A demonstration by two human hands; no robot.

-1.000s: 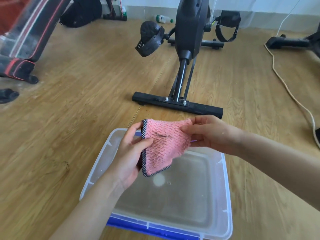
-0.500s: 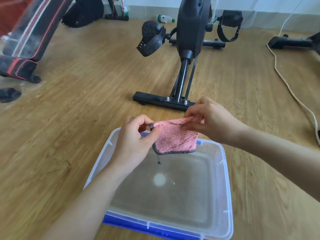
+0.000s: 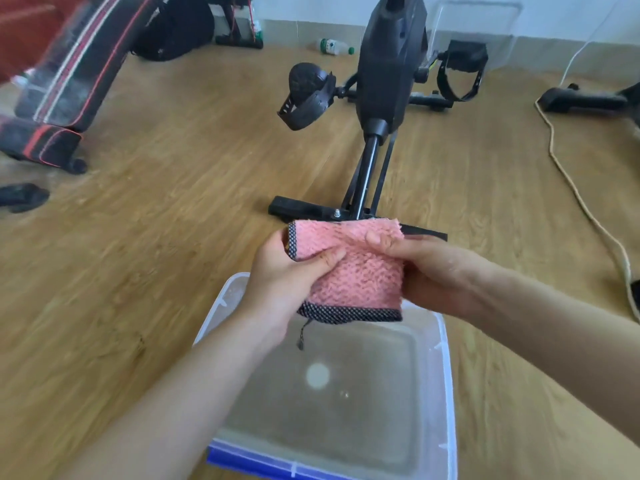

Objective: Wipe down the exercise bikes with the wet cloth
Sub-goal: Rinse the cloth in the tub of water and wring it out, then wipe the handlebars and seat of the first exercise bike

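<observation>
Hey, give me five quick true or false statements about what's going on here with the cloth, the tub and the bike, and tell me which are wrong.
1. Both hands hold the pink cloth. True: the left hand and the right hand each grip a side.
2. The cloth lies soaking in the water. False: it is held above the clear plastic tub.
3. The exercise bike stands beyond the tub. True.
4. The tub is dry. False: it holds water.
5. A plastic bottle stands upright beside the tub. False: it lies on the wooden floor near the far wall.
</observation>
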